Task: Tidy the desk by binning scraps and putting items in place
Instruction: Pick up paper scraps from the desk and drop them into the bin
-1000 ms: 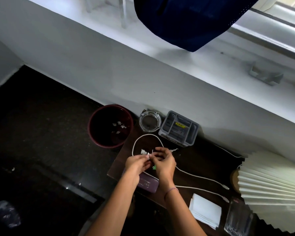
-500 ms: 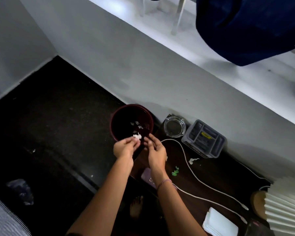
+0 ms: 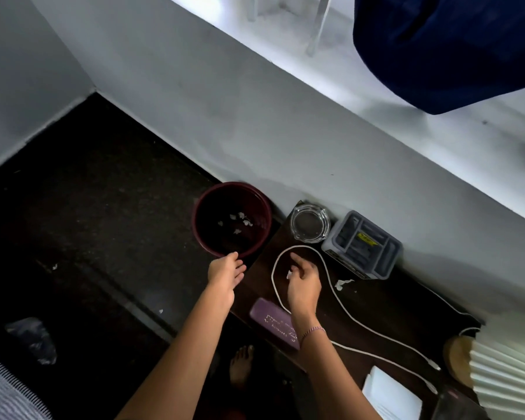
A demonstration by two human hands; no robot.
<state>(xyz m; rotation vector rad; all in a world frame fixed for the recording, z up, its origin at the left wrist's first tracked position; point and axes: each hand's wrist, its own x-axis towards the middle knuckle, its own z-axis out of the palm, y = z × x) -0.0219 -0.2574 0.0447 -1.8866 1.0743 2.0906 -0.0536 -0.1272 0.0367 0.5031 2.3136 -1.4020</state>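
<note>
A dark red bin (image 3: 203, 237) stands on the floor at the desk's left end, with several white paper scraps (image 3: 240, 221) inside. My left hand (image 3: 225, 275) hovers just below the bin's near rim, fingers loosely apart and holding nothing. My right hand (image 3: 303, 281) is over the dark desk (image 3: 391, 307), inside the loop of a white cable (image 3: 340, 295), its fingers curled beside a small white scrap (image 3: 289, 274). Another torn white scrap (image 3: 341, 283) lies on the desk to the right of that hand.
A glass ashtray (image 3: 310, 223) and a grey compartment organiser (image 3: 362, 245) sit against the wall. A purple case (image 3: 273, 322) lies at the desk's front edge. White paper (image 3: 391, 395) and a pleated lamp (image 3: 509, 374) are at the right. My foot (image 3: 241, 365) is under the desk.
Both hands carried scraps from the desk to the bin and dropped them. My right hand has since moved back over the desk inside the cable loop; the left stays by the bin.
</note>
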